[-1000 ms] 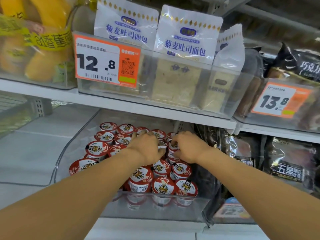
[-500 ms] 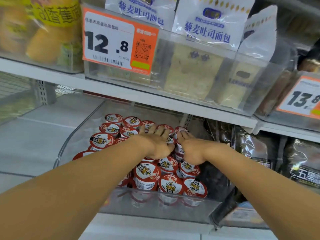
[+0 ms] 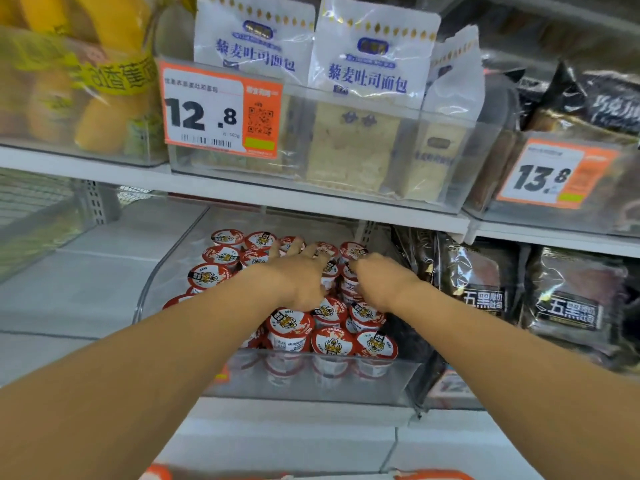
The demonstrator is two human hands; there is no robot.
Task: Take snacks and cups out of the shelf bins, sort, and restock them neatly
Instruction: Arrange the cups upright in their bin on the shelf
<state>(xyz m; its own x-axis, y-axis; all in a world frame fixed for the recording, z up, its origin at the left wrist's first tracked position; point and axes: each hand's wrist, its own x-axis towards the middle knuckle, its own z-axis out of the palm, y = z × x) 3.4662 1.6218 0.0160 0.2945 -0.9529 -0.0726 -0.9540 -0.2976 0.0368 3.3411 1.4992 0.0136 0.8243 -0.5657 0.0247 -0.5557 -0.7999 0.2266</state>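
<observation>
Both my hands sit deeper among the cups (image 3: 289, 325) than a moment ago: my left hand (image 3: 300, 278) has flattened, fingers (image 3: 294, 245) released and spread over the back lids, while my right hand (image 3: 375, 284) has its fingers curled down around a cup at the bin's (image 3: 311, 386) right wall. I judge I'm squaring rows. Loose cups lie just before my knuckles.

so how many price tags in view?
2. The 12.8 price tag is on the clear bread bin, upper shelf centre; the 13.8 price tag is on the bin at upper right. Others may be hidden.
</observation>
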